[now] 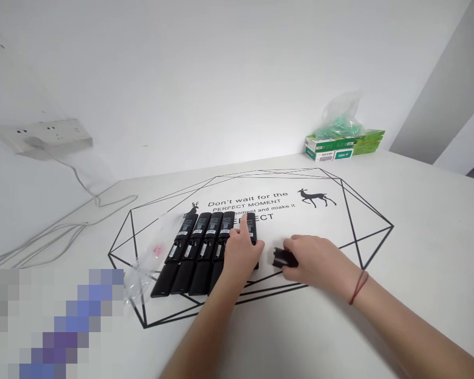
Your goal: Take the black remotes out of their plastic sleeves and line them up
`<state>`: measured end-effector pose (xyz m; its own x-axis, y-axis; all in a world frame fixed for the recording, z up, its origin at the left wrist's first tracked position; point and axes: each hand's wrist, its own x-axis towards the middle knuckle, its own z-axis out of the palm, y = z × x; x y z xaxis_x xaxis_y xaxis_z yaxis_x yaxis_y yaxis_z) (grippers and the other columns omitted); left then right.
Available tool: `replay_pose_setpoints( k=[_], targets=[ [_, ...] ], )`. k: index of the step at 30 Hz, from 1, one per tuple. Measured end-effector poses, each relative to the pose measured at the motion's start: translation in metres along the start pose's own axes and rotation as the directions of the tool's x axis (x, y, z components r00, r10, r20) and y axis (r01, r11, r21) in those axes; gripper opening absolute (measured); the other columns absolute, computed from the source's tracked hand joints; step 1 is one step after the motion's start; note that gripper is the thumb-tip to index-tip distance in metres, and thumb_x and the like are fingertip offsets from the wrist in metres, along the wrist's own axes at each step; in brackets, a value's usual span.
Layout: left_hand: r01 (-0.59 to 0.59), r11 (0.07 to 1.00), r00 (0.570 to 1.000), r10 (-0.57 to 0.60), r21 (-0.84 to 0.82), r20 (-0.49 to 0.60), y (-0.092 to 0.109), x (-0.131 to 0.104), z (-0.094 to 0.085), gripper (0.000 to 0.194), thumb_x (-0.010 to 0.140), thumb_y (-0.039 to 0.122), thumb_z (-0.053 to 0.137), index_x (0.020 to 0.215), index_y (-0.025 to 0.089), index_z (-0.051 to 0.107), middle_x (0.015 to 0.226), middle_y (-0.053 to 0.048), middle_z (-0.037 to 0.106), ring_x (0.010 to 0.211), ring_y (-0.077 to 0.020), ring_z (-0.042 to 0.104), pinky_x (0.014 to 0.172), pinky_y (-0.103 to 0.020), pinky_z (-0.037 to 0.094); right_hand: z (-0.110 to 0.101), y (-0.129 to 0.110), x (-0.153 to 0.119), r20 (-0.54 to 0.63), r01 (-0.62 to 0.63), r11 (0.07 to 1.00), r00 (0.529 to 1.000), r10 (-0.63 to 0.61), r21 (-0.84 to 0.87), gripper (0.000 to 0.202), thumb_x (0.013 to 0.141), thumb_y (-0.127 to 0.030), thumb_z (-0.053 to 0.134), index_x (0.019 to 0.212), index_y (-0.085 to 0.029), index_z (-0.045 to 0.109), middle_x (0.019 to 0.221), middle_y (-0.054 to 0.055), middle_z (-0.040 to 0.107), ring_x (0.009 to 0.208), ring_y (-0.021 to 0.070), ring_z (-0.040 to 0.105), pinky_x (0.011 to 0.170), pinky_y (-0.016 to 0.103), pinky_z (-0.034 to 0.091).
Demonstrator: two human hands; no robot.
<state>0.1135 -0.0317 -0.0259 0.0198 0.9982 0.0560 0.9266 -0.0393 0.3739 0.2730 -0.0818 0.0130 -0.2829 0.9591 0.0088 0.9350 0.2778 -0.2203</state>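
Several black remote controls (204, 250) lie face down side by side in a slanted row, with small labels and open battery compartments showing. My left hand (239, 250) rests over the right-hand remote control (252, 223), its index finger stretched along the back and its thumb at the right edge. The hand hides most of that remote. Off to the right, my right hand (310, 260) pinches a small black battery cover (283, 258) with tabs on its left end, slightly blurred. A red string circles the right wrist.
A clear plastic bag (142, 273) lies left of the remotes. Green and white boxes (329, 149) with a plastic bag (339, 121) on top stand at the back right. Cables (73, 226) run across the left side from a wall socket (43, 136). The white table carries a printed design.
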Motion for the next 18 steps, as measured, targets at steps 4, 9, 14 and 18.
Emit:
replay_pose_setpoints(
  k=[4,9,14,18],
  targets=[
    [0.005,0.999,0.999,-0.004,-0.044,0.038,-0.007,0.0,0.0,0.075,0.074,0.038,0.054,0.14,0.011,0.03,0.11,-0.022,0.058,0.09,-0.0311,0.063,0.073,-0.037,0.046,-0.003,-0.001,0.005,-0.096,-0.028,0.99,0.995,0.041,0.136,0.014,0.073,-0.03,0.059,0.066,-0.021,0.05,0.067,0.001,0.06,0.051,0.0139,0.05,0.046,0.026,0.029],
    [-0.007,0.998,0.99,0.014,-0.055,0.139,-0.002,-0.007,-0.008,0.034,0.073,0.038,0.055,0.097,0.014,0.056,0.1,-0.019,0.063,0.087,-0.0303,0.063,0.069,-0.035,0.046,0.0,-0.007,0.007,-0.13,-0.043,0.969,0.989,0.076,0.242,0.011,0.076,-0.03,0.055,0.07,-0.021,0.052,0.072,0.0,0.06,0.055,0.0133,0.053,0.05,0.025,0.033],
    [0.07,0.888,0.996,-0.034,-0.454,0.087,0.001,-0.008,-0.01,0.022,0.08,0.037,0.052,0.093,0.02,0.047,0.088,-0.009,0.066,0.081,-0.0241,0.064,0.069,-0.035,0.049,0.002,-0.006,0.011,-0.235,-0.007,0.932,0.967,0.099,0.363,0.018,0.08,-0.037,0.053,0.082,-0.021,0.059,0.081,0.002,0.064,0.064,0.0158,0.057,0.054,0.027,0.038],
    [0.264,0.237,0.964,-0.092,-0.935,0.249,0.003,-0.002,-0.007,0.036,0.088,0.049,0.046,0.115,0.028,0.035,0.107,-0.006,0.066,0.087,-0.0155,0.067,0.072,-0.03,0.054,0.006,-0.005,0.013,-0.275,0.011,0.928,0.956,0.099,0.372,0.019,0.081,-0.038,0.053,0.083,-0.021,0.061,0.079,0.001,0.064,0.062,0.0151,0.057,0.055,0.027,0.04]
  ],
)
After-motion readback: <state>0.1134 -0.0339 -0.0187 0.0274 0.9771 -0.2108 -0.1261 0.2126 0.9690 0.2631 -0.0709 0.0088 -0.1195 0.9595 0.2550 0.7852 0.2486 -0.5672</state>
